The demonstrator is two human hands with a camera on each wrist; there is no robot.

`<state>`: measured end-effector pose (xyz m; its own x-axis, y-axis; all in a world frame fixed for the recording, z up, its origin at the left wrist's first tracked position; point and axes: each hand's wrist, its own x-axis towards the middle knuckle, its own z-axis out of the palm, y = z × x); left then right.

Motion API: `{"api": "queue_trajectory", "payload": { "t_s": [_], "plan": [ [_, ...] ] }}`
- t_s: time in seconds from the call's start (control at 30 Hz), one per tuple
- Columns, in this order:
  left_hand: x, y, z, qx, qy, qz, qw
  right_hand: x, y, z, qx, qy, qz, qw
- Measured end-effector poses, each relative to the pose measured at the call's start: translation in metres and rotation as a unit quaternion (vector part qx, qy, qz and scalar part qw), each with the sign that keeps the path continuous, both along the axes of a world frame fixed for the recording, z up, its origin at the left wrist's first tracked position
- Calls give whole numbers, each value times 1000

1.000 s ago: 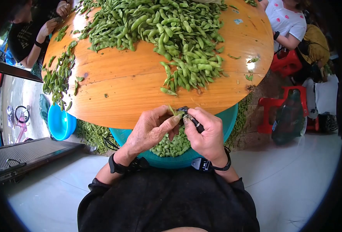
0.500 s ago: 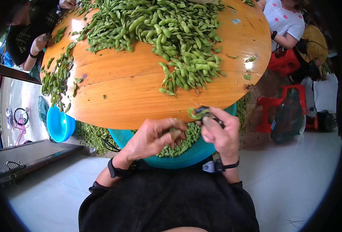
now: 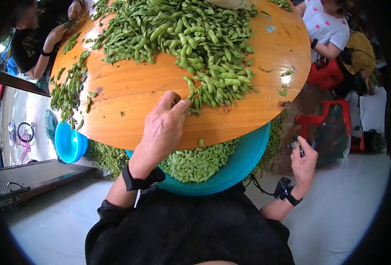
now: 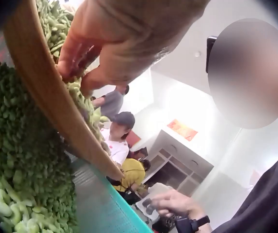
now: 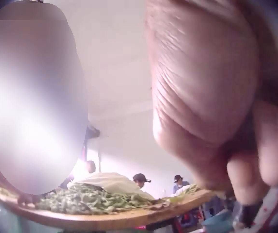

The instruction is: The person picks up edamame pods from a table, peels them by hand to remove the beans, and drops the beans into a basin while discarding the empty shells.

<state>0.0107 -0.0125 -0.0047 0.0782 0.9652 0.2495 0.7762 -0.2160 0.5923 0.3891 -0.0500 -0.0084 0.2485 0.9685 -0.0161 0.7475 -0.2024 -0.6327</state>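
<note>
My left hand [image 3: 163, 126] reaches over the table, its curled fingers at the near edge of a heap of green soybean pods [image 3: 219, 81]. In the left wrist view, its thumb and fingertips are right at the pods [image 4: 80, 99]; whether they pinch one I cannot tell. Well to the right, above the floor, my right hand [image 3: 304, 165] grips a small black tool [image 3: 301, 151]. Below the table edge in front of me, a teal basin [image 3: 253, 161] holds many shelled green beans [image 3: 200, 164]. A small green piece [image 3: 200, 142] shows at the table edge.
A round wooden table [image 3: 129, 106] carries the heap and a smaller row of pods [image 3: 69, 90] at left. A blue basin [image 3: 70, 142] stands lower left, with discarded pods [image 3: 107, 154] beside it. Red stools [image 3: 310, 119] are at right. Other people sit around the table.
My left hand has moved forward from over the basin to the heap. My right hand has swung right with the tool; the split pod that was at its tip no longer shows there.
</note>
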Motion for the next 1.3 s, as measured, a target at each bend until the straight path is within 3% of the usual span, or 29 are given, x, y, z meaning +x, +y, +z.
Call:
{"api": "queue_trajectory", "payload": {
  "t_s": [0.07, 0.17, 0.2, 0.23, 0.27, 0.33, 0.4, 0.6, 0.83, 0.9, 1.0, 1.13, 1.2, 1.23, 1.3],
  "plan": [
    [-2, 3, -3, 0, 21, 0, 1000, -39, 10, 2, 88, 45, 85, 991],
    [-6, 1, -1, -5, -72, -26, 997, -96, 16, 7, 25, 220, 147, 964],
    [-5, -5, 3, -128, -257, -28, 957, -115, 17, 11, 11, 284, 168, 944],
    [-4, -12, 5, -245, -429, -28, 869, -129, 17, 13, -31, 347, 180, 920],
    [-1, -16, 4, -246, -429, -30, 869, -141, 18, 14, -71, 409, 191, 889],
    [10, -24, 2, -267, -546, -39, 793, -160, 20, 11, -110, 474, 206, 849],
    [18, -29, -10, -254, -552, -58, 792, -174, 19, 8, -94, 495, 207, 838],
    [21, -32, -5, -227, -425, -66, 874, -181, 19, 8, -81, 478, 184, 855],
    [23, -33, -7, -187, -496, -85, 843, -170, 18, 7, -155, 590, 163, 776],
    [23, -34, -5, -191, -513, -36, 836, -171, 18, 9, -170, 612, 182, 751],
    [23, -34, -3, -168, -444, -49, 879, -172, 19, 6, -164, 603, 187, 758],
    [24, -34, -9, -164, -504, -48, 846, -172, 19, 6, -113, 547, 220, 800],
    [18, -30, -8, -276, -643, -50, 713, -171, 20, 5, -100, 570, 234, 781],
    [16, -28, -10, -277, -643, -50, 712, -170, 20, 3, -100, 570, 233, 782],
    [14, -25, -16, -337, -767, -127, 532, -170, 19, -2, -90, 622, 237, 741]
  ]
}}
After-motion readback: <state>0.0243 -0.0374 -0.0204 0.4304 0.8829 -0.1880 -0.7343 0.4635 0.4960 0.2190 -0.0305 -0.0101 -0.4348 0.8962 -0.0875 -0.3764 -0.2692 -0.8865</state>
